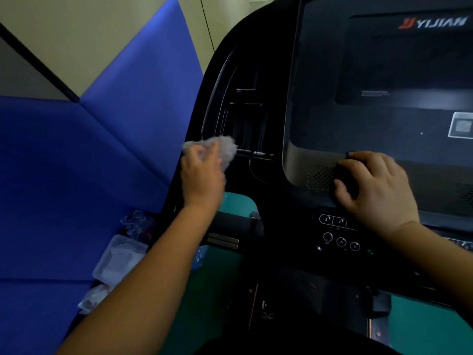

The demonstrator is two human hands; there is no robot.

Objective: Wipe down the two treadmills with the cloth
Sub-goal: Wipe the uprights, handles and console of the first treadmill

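Two hands are at work in the head view, the only view there is. The left hand (202, 172) grips the grey cloth (224, 149), bunched up above its knuckles and pressed against the dark side upright of the treadmill (256, 60), just where a thin metal rod juts out to the hand's right. The right hand (373, 185) lies with bent fingers on the lower edge of the console (297, 155). A dark rounded shape sits under its fingertips, and I cannot tell whether it grips that or merely braces there.

As I judge it, the step in hand is wiping the first treadmill's side frame and the recess beside the console, with the right hand steadying the body. No second treadmill shows here, so much of the task seems to be left. The next move probably calls for dragging the cloth along the upright while keeping it clear of the rod and the thin cable below it (both look easy to snag), then moving across to the screen and the buttons.

Above the right hand, at the screen's top, is a logo (432, 24) that looks like YIJIAN, its letters seemingly reversed. Just below that hand's thumb, two keys (332, 220) bear 3 and 7. The small white print on the screen is too fine to read. Under the left forearm, a clear plastic box (120, 257) lies against blue padding (76, 162).
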